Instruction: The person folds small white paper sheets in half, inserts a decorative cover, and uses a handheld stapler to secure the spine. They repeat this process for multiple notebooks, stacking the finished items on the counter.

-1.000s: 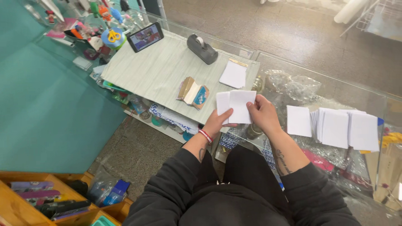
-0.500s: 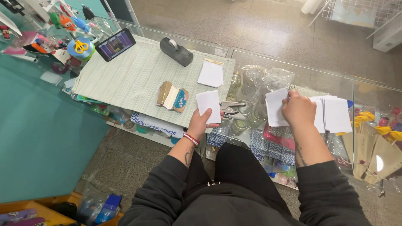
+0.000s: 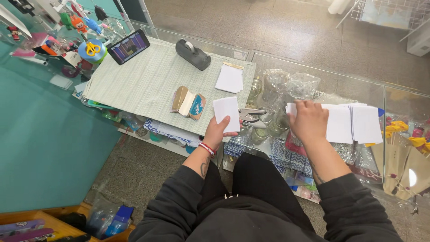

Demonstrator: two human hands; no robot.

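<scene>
Left hand [image 3: 218, 131] pinches a small white card [image 3: 226, 114] by its lower edge, holding it up just above the table's striped mat [image 3: 148, 85]. Right hand [image 3: 308, 120] lies flat, fingers spread, pressing a stack of white cards [image 3: 354, 123] onto the glass table [image 3: 313, 78], steadying them. Scissors [image 3: 252, 117] lie between both hands, within reach.

So the mat [image 3: 148, 85] sits on the left part of the glass counter [image 3: 313, 76]. On it: phone [image 3: 128, 46] far left, tape dispenser [image 3: 192, 54] far middle, a paper stack [image 3: 230, 79] right, an open packet [image 3: 188, 102] near. Scissors [image 3: 251, 117] lie just right of the mat, more paper sheets [image 3: 354, 123] further right.
</scene>
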